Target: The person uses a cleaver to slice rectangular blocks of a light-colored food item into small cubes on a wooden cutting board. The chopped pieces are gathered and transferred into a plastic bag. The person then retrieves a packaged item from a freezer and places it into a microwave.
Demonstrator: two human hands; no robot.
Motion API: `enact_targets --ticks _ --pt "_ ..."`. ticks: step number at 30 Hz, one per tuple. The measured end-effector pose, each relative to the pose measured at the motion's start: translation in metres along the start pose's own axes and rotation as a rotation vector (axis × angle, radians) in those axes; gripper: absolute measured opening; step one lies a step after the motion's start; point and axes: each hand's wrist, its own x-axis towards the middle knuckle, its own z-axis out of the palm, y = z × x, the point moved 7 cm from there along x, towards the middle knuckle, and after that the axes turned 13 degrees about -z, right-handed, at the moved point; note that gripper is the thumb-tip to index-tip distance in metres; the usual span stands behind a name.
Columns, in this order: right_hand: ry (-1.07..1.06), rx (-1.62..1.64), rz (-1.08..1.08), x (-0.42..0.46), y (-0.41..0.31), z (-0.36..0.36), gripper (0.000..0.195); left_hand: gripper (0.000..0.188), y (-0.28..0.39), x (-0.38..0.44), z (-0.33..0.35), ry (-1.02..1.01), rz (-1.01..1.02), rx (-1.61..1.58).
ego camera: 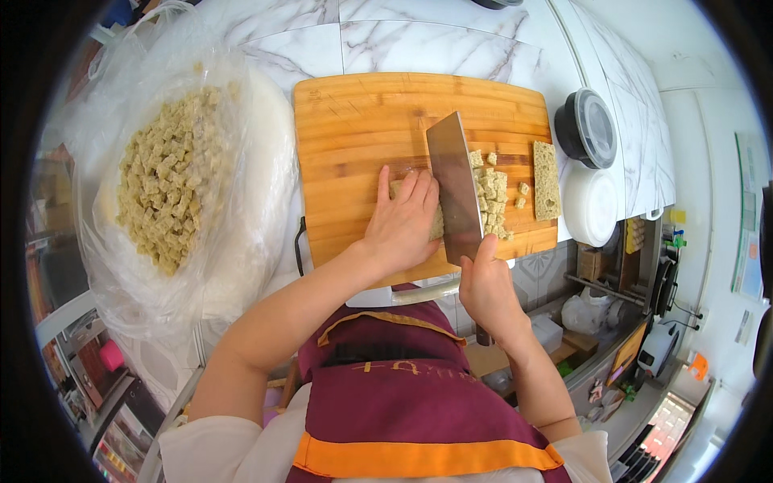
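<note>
My left hand (403, 223) presses down on a spongy tan food slab (438, 226), fingers spread over it, so most of the slab is hidden. In my right hand (492, 293) is the handle of a wide cleaver (454, 190). Its blade stands nearly upright just right of my left fingertips. Cut cubes (493, 193) of the same porous food lie clustered along the blade's right side, with a few loose ones apart. Another uncut slab (546, 181) rests at the right edge of the wooden cutting board (353, 130).
Left of the board, a large clear plastic bag (241, 133) holds many tan cubes (166, 181). A black tub with a clear lid (595, 128) and a white round container (590, 208) stand at the right on the marble-patterned counter (423, 45). A drawer handle (426, 293) juts out below the board.
</note>
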Motion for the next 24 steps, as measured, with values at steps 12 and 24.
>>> enact_targets --ticks 12,24 --pt "0.151 0.0 -0.128 0.0 0.0 0.007 0.026 0.083 0.002 -0.001 -0.004 0.016 0.003 0.024" --pt "0.206 0.034 -0.055 -0.007 0.009 0.008 0.021 0.085 0.001 -0.002 -0.004 0.07 -0.001 0.041"
